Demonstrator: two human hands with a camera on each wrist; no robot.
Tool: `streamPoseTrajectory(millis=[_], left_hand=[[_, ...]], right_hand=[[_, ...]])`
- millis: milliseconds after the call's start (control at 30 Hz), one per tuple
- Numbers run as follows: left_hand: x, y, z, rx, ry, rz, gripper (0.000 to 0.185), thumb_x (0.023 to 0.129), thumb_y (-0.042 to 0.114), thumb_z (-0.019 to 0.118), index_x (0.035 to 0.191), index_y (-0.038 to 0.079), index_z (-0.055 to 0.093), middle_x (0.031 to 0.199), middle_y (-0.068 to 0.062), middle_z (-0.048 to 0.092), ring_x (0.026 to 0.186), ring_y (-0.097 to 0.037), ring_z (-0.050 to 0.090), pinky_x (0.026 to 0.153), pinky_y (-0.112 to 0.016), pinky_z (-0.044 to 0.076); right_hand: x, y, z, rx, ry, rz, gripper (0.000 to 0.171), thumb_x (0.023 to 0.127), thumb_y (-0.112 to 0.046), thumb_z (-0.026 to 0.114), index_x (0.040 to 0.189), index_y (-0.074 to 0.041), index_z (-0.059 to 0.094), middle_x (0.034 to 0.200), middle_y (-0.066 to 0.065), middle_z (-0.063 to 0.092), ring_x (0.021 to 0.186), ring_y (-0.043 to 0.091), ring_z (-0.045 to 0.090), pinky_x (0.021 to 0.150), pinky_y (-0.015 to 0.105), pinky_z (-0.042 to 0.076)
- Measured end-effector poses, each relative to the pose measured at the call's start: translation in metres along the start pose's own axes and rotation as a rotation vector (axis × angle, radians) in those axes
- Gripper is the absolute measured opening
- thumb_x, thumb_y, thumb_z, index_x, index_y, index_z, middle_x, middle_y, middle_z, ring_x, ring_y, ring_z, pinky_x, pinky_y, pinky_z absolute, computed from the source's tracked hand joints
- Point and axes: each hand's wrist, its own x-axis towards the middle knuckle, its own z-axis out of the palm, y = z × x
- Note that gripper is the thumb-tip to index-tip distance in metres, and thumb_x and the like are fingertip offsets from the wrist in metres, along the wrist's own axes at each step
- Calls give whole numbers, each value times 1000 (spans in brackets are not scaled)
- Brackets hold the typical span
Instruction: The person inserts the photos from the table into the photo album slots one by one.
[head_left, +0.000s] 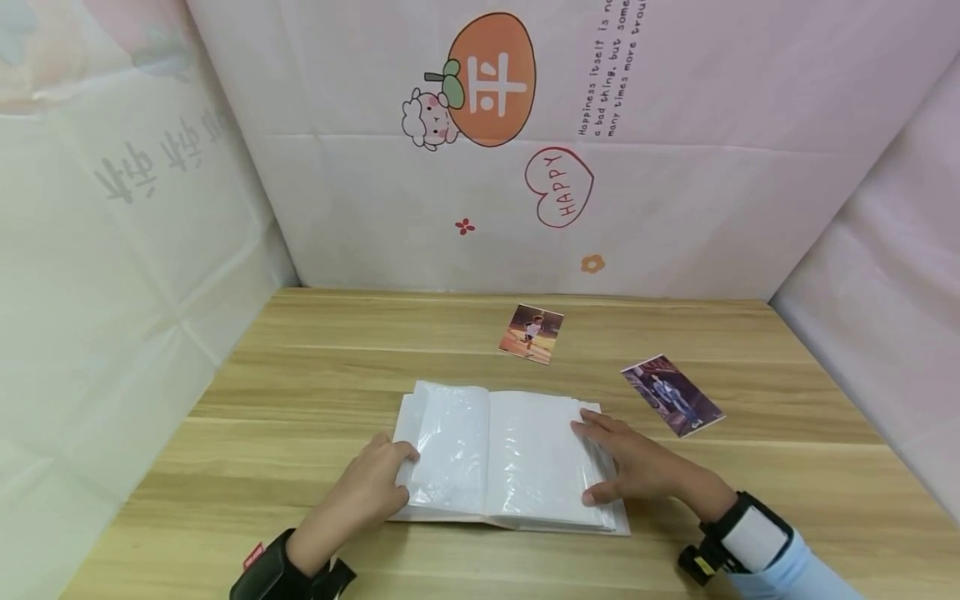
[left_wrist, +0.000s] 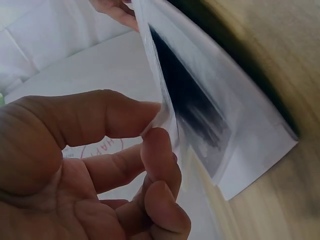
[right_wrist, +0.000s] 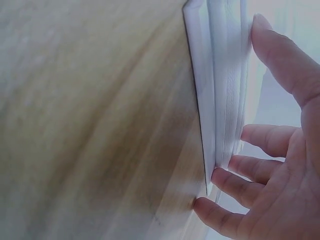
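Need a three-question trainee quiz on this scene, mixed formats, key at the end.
1. Fill in: ___ loose photos lie on the table beyond the open album.
2. True or false: the right hand is touching a loose photo.
3. What does the left hand pinch? A) a loose photo B) an album page C) nothing

Key: 1. Two. 2. False; it touches the album's right side. 3. B; the left wrist view shows thumb and fingertip on the page's edge.
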Motion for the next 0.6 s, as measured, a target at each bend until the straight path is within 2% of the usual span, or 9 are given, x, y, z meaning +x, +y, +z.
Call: streamPoseTrajectory(millis=[267, 467, 600], left_hand=[[5, -6, 7, 9, -83, -29, 36, 61, -10, 66, 97, -4, 65, 88, -12, 53, 78, -22, 46, 66, -36, 42], [7, -8, 11, 8, -100, -43, 37, 60, -11, 64, 96, -4, 64, 91, -13, 53, 82, -25, 48, 72, -40, 43], [8, -9, 14, 32, -84, -46, 37, 60, -11, 65, 96, -3, 63, 88, -13, 50, 77, -24, 47, 68, -38, 43]], right_hand=[[0, -1, 0, 0, -5, -1, 98, 69, -53, 73, 140, 2, 34, 146, 27, 19, 129, 50, 19, 98, 61, 22], [0, -1, 0, 2, -1, 8, 98, 69, -53, 73, 141, 1, 34, 147, 26, 19, 130, 49, 18, 98, 61, 22], [0, 1, 1, -2, 3, -10, 98, 69, -53, 73, 140, 3, 34, 146, 27, 20, 129, 50, 19, 98, 61, 23]])
